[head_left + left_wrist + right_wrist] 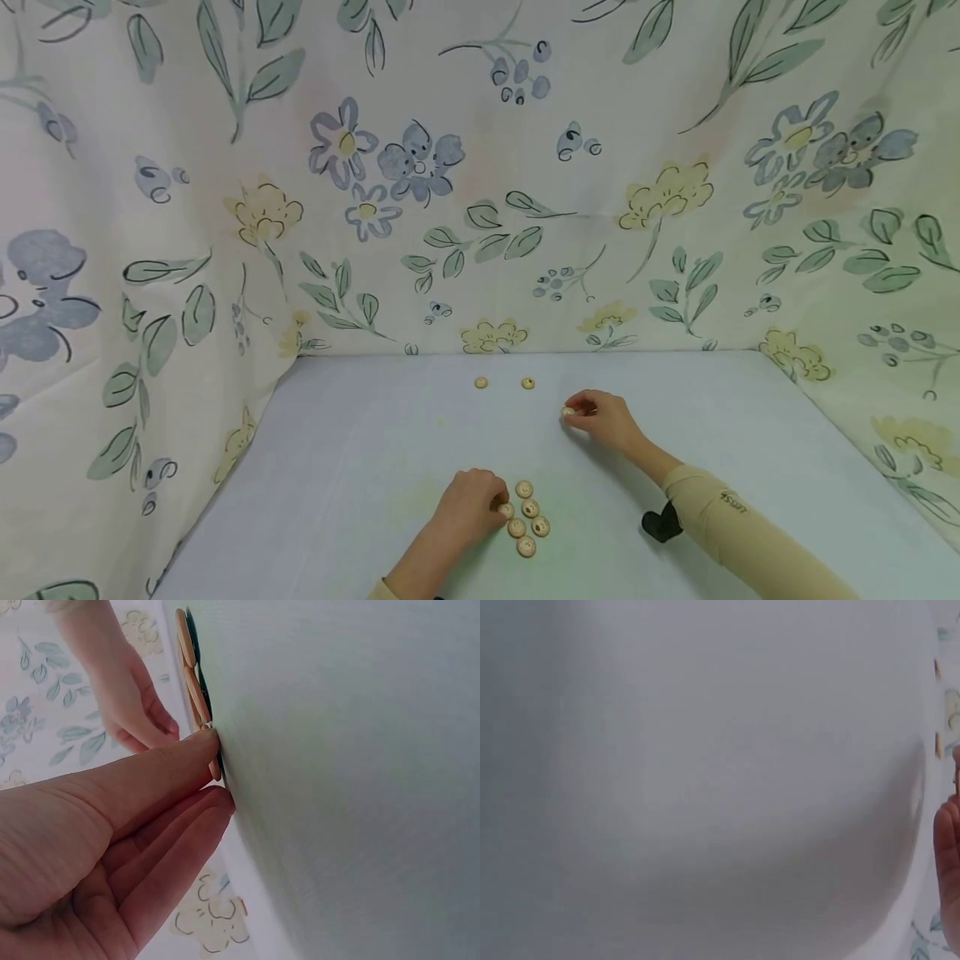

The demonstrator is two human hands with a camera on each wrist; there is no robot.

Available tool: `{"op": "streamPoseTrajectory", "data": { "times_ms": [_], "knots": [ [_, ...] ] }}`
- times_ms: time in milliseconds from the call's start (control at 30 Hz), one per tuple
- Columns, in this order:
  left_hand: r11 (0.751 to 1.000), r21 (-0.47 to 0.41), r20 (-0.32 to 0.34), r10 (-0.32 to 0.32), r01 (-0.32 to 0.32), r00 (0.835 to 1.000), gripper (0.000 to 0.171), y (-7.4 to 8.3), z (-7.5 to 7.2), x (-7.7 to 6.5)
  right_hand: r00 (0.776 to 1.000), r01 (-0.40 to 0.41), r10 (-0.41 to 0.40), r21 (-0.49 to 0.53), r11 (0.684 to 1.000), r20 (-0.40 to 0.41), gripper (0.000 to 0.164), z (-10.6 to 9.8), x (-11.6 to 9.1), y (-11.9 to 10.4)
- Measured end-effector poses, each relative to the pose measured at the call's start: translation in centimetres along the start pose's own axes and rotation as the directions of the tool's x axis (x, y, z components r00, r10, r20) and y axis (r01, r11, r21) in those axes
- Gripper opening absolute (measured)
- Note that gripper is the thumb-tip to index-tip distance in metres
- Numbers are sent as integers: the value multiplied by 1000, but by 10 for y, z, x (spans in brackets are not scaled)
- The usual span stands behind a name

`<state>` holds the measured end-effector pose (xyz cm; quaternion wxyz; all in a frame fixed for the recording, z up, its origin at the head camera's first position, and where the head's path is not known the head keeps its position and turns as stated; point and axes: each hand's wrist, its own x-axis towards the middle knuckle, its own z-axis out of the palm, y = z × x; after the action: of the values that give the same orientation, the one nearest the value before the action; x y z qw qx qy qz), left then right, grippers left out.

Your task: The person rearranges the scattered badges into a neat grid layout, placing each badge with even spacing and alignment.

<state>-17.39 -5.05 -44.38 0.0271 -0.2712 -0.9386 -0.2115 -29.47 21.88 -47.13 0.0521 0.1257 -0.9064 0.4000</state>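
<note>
My left hand (471, 507) is at the near middle of the table, its thumb and fingertips at the edge of a small round wooden disc (507, 511). That disc belongs to a close cluster of several pale discs with dark marks, such as the nearest disc (527, 547). From the left wrist view, the hand (142, 840) pinches at the table surface, beside the flat discs (196, 694) seen edge-on. Farther back and to the right, my right hand (606, 419) pinches another wooden disc (567, 412). Only part of the right hand (948, 859) enters the right wrist view.
Two more discs lie near the back edge, a left one (481, 382) and a right one (528, 383). The white table (360, 442) meets a flowered cloth (525, 250) at the back and sides. A black object (662, 523) sits at the right wrist.
</note>
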Motion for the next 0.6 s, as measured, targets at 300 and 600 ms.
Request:
{"op": "streamPoseTrajectory", "data": {
  "times_ms": [300, 600],
  "knots": [
    [1000, 0, 21, -16, 16, 1000, 12, 0, 1, 0, 998, -48, 46, -60, 997, -38, 19, 0, 32, 12],
    [1000, 9, 28, -24, 24, 999, 12, -1, 2, 1, 994, -97, 92, -85, 992, -59, 22, -2, 49, 17]
  ]
}}
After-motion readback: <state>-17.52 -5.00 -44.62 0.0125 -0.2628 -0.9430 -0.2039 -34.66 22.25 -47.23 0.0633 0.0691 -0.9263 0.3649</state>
